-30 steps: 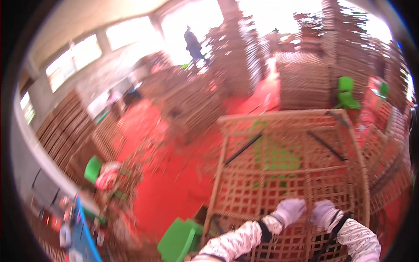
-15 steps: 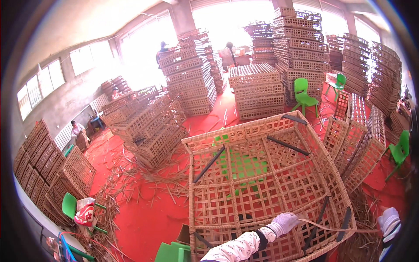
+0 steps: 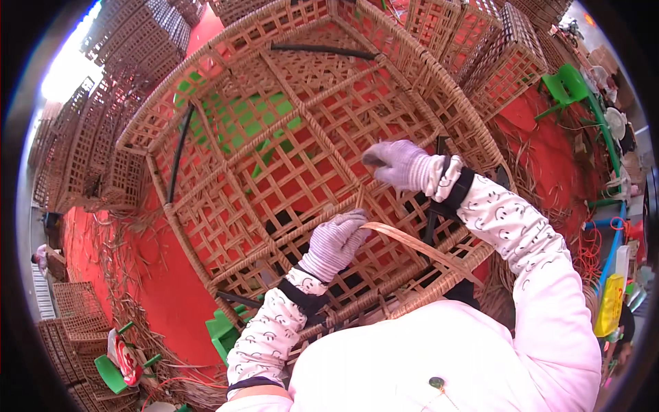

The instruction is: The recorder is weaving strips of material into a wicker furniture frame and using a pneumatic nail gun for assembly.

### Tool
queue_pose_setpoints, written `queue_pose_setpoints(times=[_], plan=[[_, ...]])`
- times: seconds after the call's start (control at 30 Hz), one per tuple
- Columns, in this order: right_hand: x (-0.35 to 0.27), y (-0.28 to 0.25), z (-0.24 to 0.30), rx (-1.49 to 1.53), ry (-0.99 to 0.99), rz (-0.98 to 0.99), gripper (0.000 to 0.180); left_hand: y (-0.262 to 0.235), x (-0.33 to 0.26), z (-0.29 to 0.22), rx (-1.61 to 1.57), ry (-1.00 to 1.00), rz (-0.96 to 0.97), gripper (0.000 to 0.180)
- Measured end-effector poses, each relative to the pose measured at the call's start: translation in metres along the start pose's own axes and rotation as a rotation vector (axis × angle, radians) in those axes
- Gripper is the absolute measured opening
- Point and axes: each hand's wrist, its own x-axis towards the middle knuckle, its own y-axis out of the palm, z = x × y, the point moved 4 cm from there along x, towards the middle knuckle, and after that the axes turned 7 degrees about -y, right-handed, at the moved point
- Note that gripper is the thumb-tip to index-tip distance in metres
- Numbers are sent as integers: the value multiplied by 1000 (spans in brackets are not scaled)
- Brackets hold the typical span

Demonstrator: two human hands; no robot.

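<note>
A large woven basket frame (image 3: 302,110) of split cane, its open lattice braced by black bars (image 3: 322,51), lies tilted before me. My left hand (image 3: 335,246), in a pale knitted glove, closes on a light cane strip (image 3: 412,245) near a bound rib in the lower middle of the lattice. The strip bends from that hand toward the wrapped near rim. My right hand (image 3: 398,163), gloved too, hovers above the lattice to the upper right of the left. Its fingers bend loosely, thumb apart, with nothing visible in them.
A green chair (image 3: 237,130) shows through the lattice; another green chair (image 3: 566,86) stands at the far right. Stacked woven baskets (image 3: 137,34) rise behind and left. Cane scraps (image 3: 127,275) litter the red floor (image 3: 175,302). A yellow bag (image 3: 609,305) hangs at right.
The view has tipped down and turned toward the basket's near side. My right hand has come from the far right in over the lattice. The left now holds the strip beside a middle rib.
</note>
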Motion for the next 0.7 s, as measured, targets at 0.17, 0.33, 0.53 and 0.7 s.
queue_pose_setpoints(times=[0.17, 0.33, 0.53, 0.7], plan=[[-1, 28, 16, -34, 111, 297, 64, -7, -9, -1, -46, 22, 0, 16], [2, 42, 11, 152, 101, 269, 60, -24, -19, 20, 5, -86, 31, 16], [21, 49, -2, 120, 119, 310, 53, -14, -19, 9, 38, -49, -18, 16], [26, 52, -6, 203, 123, 335, 58, 0, -24, 30, 127, -97, 64, 19]])
